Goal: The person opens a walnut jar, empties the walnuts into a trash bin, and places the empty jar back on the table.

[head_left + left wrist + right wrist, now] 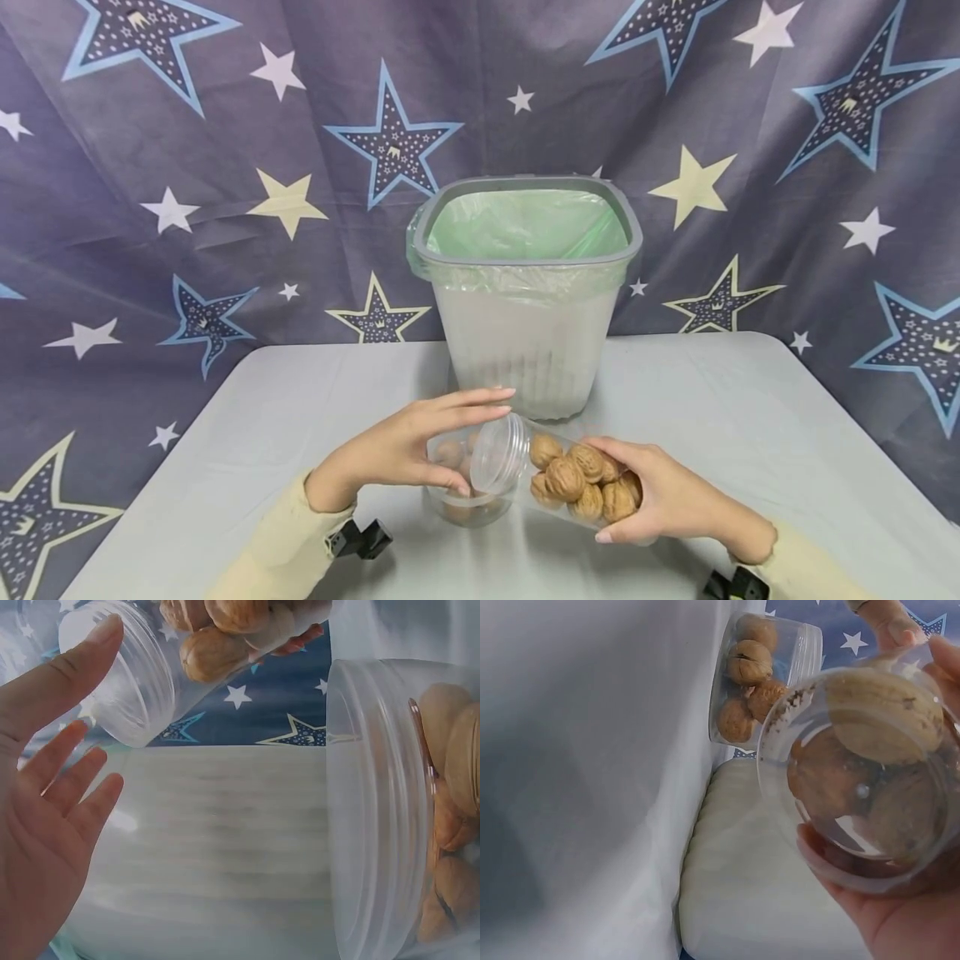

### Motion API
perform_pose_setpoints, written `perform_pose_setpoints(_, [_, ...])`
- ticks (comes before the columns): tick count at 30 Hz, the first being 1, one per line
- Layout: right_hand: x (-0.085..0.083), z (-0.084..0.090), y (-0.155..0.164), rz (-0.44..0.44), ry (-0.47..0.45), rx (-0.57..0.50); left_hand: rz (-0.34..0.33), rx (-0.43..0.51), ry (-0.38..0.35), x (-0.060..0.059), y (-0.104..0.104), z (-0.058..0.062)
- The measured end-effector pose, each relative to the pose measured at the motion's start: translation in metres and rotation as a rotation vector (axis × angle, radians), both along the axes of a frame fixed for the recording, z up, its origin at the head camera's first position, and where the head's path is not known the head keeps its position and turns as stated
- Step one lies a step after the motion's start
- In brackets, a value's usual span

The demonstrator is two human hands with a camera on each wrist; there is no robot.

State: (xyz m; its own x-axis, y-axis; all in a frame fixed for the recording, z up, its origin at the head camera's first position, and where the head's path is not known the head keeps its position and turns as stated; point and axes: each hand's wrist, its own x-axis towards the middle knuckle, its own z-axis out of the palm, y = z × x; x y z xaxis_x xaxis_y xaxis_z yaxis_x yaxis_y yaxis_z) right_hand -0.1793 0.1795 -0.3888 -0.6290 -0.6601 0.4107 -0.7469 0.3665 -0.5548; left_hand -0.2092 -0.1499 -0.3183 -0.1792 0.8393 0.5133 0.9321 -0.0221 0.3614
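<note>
My right hand [660, 496] grips a clear plastic jar [534, 433] tipped on its side, its mouth end facing left. Several walnuts [566, 477] lie inside it, toward the base. Below and left of that mouth, a second clear jar [480, 514] stands upright on the table, also with walnuts [750, 662] in it. My left hand [412, 446] spreads beside the tipped jar's mouth end, above the upright jar, thumb apart from the straight fingers. In the left wrist view, the left hand [45, 825] holds nothing. Whether a lid covers the tipped jar, I cannot tell.
A light grey bin [525, 350] with a grey rim and a green liner bag [525, 225] stands behind the jars on the pale table [712, 400]. A dark curtain [495, 125] with stars hangs behind the table.
</note>
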Motion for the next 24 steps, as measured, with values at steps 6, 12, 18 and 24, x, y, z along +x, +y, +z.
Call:
perform_pose_setpoints(6, [0.0003,0.0019,0.0,0.042,-0.025,-0.009,-0.01,-0.02,0.003,-0.0002,0.0013,-0.0015])
perform_pose_setpoints(12, [0.0008,0.0023,0.0001,0.054,-0.015,-0.022,0.005,-0.013,-0.004,0.0002,0.0021,-0.0046])
perform_pose_setpoints(18, [0.0004,0.0014,0.0005,0.055,-0.008,-0.017,-0.006,-0.006,0.005,0.0006,0.0033,-0.0038])
perform_pose_setpoints(24, [0.0002,0.0008,0.0008,0.079,-0.003,-0.029,0.003,0.002,-0.004,0.0027,0.004,-0.0029])
